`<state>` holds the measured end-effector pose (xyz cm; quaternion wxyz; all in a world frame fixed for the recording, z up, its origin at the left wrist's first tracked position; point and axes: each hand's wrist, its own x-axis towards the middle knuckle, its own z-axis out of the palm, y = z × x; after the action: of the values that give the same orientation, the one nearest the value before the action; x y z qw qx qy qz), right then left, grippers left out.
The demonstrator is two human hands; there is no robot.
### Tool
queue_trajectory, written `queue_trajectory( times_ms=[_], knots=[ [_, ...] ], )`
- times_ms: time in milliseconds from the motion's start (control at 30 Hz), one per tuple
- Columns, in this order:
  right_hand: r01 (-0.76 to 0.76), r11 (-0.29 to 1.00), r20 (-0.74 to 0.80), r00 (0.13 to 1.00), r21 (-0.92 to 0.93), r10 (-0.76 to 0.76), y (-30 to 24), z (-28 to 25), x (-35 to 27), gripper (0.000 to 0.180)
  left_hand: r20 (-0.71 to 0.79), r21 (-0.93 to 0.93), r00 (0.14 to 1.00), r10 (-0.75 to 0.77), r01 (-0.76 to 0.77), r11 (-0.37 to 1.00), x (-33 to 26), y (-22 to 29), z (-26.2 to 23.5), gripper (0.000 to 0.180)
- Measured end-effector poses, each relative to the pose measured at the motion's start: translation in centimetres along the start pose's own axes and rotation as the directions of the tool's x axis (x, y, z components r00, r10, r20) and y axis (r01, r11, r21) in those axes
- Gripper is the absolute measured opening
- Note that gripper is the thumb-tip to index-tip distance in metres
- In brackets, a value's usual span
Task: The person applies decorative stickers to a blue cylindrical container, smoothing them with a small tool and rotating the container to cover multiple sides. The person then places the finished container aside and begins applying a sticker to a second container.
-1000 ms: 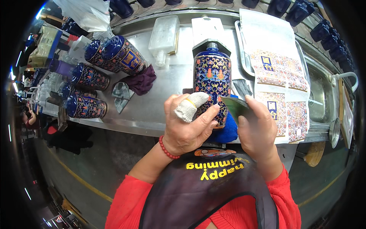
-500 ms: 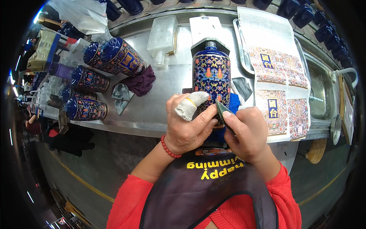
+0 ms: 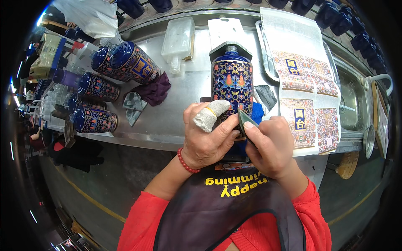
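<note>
A dark blue bottle (image 3: 233, 79) with a colourful floral wrap lies in front of me, its neck pointing away, against a dark angular holder (image 3: 247, 52). My left hand (image 3: 207, 136) grips its lower end; one finger wears a white cloth cover (image 3: 211, 117) with a yellow band, and a red bead bracelet circles the wrist. In my right hand (image 3: 270, 140) is a flat, dark green pointed scraper (image 3: 244, 121), pinched between thumb and fingers. Its tip meets the bottle's lower right side beside a left fingertip. The bottle's base is partly hidden by my hands.
Several similar bottles (image 3: 98, 87) stand at the left, near a purple cloth (image 3: 154, 90) and a grey folded piece (image 3: 134, 106). Printed floral sheets (image 3: 298, 109) lie at the right, beside a metal sink (image 3: 353, 106). A clear square bottle (image 3: 178, 42) is behind; blue bottles (image 3: 328, 16) line a far conveyor.
The blue bottles on the far conveyor have shifted to the right. My hands, the scraper and the wrapped bottle have hardly moved.
</note>
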<state>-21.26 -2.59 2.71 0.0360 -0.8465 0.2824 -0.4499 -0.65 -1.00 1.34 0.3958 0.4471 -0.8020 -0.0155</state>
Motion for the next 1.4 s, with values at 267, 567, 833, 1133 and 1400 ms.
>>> queue_trajectory(
  times_ms=[267,567,833,1133,1400],
  knots=[
    [-0.007,1.000,0.000,1.000,-0.008,0.007,0.1,0.1,-0.2,0.048,0.000,-0.007,1.000,0.005,-0.005,1.000,-0.2,-0.1,0.2,0.037],
    [-0.010,1.000,0.013,1.000,-0.004,0.010,0.1,0.1,-0.1,0.048,0.002,0.011,1.000,0.007,-0.007,1.000,-0.1,0.0,0.0,0.037],
    [-0.108,0.993,-0.049,0.993,0.039,0.110,0.3,-0.8,0.4,0.049,-0.053,-0.021,0.998,-0.024,0.022,1.000,0.3,0.2,0.0,0.033],
    [-0.426,0.857,0.002,0.895,0.291,0.445,1.8,-3.0,1.2,0.026,-0.087,-0.006,0.990,-0.109,0.109,0.994,1.3,1.1,0.2,0.034],
    [-0.440,0.847,0.001,0.887,0.298,0.461,2.2,-2.6,0.4,0.027,0.043,0.189,0.991,-0.124,0.114,0.975,1.3,3.2,-0.3,0.045]
  ],
)
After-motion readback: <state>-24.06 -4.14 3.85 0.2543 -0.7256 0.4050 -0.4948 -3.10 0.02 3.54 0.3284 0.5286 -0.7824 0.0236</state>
